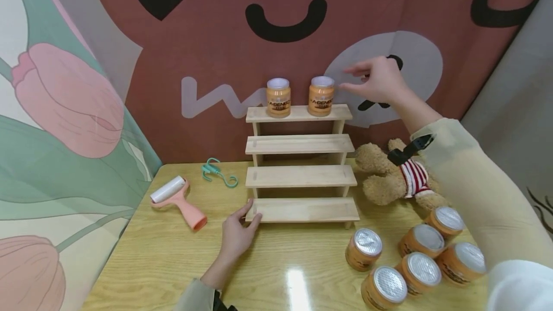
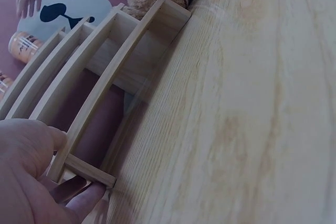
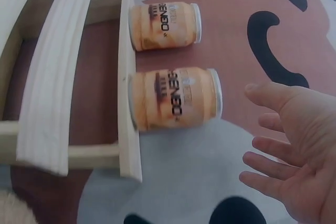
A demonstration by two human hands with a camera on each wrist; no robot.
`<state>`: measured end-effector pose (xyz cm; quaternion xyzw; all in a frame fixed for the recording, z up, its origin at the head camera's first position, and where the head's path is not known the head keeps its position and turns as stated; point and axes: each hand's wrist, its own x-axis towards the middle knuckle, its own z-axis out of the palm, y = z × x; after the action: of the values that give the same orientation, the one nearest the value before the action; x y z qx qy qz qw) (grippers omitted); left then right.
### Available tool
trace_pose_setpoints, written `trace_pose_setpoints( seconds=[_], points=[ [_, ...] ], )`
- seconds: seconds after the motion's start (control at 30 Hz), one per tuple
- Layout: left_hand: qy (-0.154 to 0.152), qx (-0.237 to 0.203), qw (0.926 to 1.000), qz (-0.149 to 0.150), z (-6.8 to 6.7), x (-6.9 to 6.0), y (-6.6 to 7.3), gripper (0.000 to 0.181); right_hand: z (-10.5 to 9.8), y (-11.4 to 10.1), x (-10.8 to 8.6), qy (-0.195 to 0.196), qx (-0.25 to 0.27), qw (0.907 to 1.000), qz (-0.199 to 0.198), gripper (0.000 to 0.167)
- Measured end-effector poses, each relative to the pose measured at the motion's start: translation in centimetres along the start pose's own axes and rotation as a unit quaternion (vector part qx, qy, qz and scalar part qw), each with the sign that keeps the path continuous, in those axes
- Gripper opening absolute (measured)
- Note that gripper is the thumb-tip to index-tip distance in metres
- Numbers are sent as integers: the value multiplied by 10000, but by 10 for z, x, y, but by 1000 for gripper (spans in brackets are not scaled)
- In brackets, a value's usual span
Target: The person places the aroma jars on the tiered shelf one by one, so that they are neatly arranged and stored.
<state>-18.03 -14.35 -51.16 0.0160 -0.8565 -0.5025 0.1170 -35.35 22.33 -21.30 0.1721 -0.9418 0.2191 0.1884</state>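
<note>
A wooden rack of several steps (image 1: 301, 176) stands on the table. On its top step two orange jars stand upright and apart, one at the left (image 1: 278, 99) and one at the right (image 1: 321, 97). My right hand (image 1: 378, 80) is in the air just right of the right jar (image 3: 176, 99), fingers apart and holding nothing. My left hand (image 1: 236, 235) grips the left end of the lowest step; in the left wrist view the left hand (image 2: 31, 174) has thumb and fingers around that end.
Several silver-lidded orange jars (image 1: 423, 269) stand at the table's right front. A teddy bear (image 1: 382, 176) lies right of the rack. To the left are a pink lint roller (image 1: 186, 205) and a teal scissors-like item (image 1: 211, 169). A patterned curtain (image 1: 207, 47) hangs behind.
</note>
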Motion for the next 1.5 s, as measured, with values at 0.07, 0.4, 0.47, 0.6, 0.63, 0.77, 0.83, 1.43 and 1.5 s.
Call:
trace_pose_setpoints(
  seconds=[0.07,0.4,0.47,0.6,0.63,0.77,0.83,1.43,1.5],
  points=[
    [1,-16,10000,-37,1,0,0,50,-5,6,-9,-2,-5,10000,91,53],
    [57,13,10000,-42,-5,4,-2,50,-23,35,-58,133,-30,9994,333,54],
    [49,19,10000,12,-6,5,-2,50,-26,41,-68,198,-138,9988,418,55],
    [27,-6,10000,76,-5,6,-2,51,-30,54,-87,266,-353,9979,478,54],
    [23,-16,10000,74,-5,6,-2,51,-31,57,-92,292,-420,9977,443,53],
    [-1,-40,10000,-9,-4,5,-4,50,-33,70,-112,247,-503,9971,506,54],
    [-12,-48,10000,-1,-4,5,-3,50,-34,76,-121,191,-519,9963,659,56],
    [32,-94,9999,105,-6,7,-4,50,-8,118,-200,-234,-238,9910,1295,57],
    [28,-102,9998,148,-6,6,-6,50,-6,120,-208,-285,-268,9901,1344,57]
  ],
)
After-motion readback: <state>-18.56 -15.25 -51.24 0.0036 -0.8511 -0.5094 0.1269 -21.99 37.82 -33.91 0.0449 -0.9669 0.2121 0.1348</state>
